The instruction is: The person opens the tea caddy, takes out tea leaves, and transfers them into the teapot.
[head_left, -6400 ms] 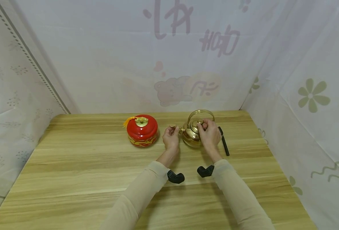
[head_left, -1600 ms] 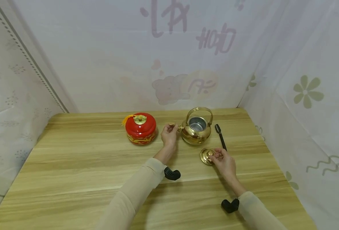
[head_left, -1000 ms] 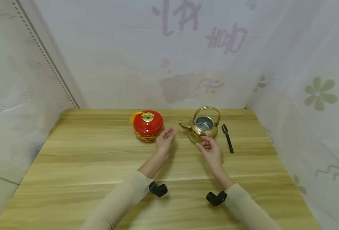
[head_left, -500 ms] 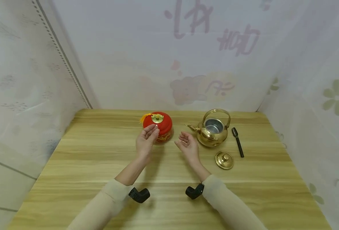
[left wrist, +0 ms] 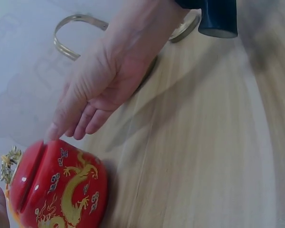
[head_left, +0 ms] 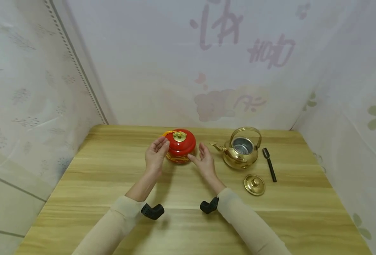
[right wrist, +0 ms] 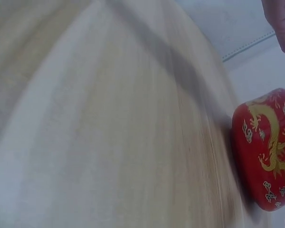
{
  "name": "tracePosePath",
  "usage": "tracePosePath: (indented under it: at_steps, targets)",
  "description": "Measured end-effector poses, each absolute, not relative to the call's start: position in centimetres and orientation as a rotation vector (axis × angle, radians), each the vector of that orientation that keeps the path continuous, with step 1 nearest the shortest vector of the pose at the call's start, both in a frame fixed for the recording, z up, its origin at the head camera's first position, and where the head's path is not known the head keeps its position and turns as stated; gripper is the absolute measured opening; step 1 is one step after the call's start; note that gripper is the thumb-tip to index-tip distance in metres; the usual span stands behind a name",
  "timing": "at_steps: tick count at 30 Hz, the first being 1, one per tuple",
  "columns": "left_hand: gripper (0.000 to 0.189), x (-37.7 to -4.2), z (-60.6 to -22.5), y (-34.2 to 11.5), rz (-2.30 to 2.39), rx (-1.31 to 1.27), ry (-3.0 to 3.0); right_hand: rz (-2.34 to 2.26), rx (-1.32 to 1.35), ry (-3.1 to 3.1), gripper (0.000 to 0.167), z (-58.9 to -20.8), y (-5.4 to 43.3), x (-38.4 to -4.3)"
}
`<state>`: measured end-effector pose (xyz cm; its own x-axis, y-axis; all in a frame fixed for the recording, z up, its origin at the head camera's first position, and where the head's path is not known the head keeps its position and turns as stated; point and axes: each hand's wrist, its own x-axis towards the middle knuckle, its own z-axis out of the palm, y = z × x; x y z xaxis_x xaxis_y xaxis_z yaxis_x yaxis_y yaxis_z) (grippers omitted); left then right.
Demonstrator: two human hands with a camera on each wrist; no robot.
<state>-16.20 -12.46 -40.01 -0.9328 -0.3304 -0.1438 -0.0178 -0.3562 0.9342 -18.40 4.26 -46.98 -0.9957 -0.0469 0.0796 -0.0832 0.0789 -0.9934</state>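
A red lidded jar (head_left: 184, 150) with gold dragons and a gold knob plate (head_left: 179, 136) with an orange tassel stands upright on the wooden table. My left hand (head_left: 155, 157) is raised at the jar's left side, fingers loosely bent and holding nothing. On the other side my right hand (head_left: 205, 165) faces the jar, thumb near its front and fingers apart, with nothing in it. The left wrist view shows the right hand's thumb tip overlapping the lid edge of the jar (left wrist: 71, 190). In the right wrist view the jar (right wrist: 266, 147) is partly cut off.
To the right stands a brass kettle (head_left: 239, 160), its top uncovered and a metal strainer (head_left: 242, 146) inside. Its brass lid (head_left: 254, 185) lies in front, knob up. A dark scoop (head_left: 269, 165) lies right of the kettle. Patterned cloth (head_left: 156, 71) hangs behind the table.
My right hand took the kettle's lid off and laid it on the table, then let go. My left hand left the spout. Both hands have moved left to the jar.
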Motion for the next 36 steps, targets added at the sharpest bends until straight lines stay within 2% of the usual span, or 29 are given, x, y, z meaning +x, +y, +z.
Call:
tracePosePath:
  at_steps: [10, 15, 26, 31, 36]
  targets:
    - [0.036, -17.3, -40.6, -12.4, -2.295, 0.463, -1.769, 2.091, 0.208, -2.363, 0.093, -47.7, 3.2, -20.1]
    - [0.039, -18.3, -40.9, -12.5, -2.27, 0.411, -1.83, 2.08, 0.305, -2.323, 0.092, -47.9, 2.8, -20.3]
    - [0.042, -20.8, -40.8, -13.4, -2.092, 0.223, -2.08, 2.056, 0.269, -2.337, 0.09, -48.1, 2.4, -20.5]
    - [0.04, -20.5, -38.8, -13.5, -1.983, 0.114, -2.261, 2.059, 0.245, -2.345, 0.09, -48.0, 2.4, -20.4]
    - [0.04, -21.8, -40.2, -13.8, -1.814, 0.021, -2.43, 2.099, 0.276, -2.333, 0.087, -45.7, 2.5, -19.2]
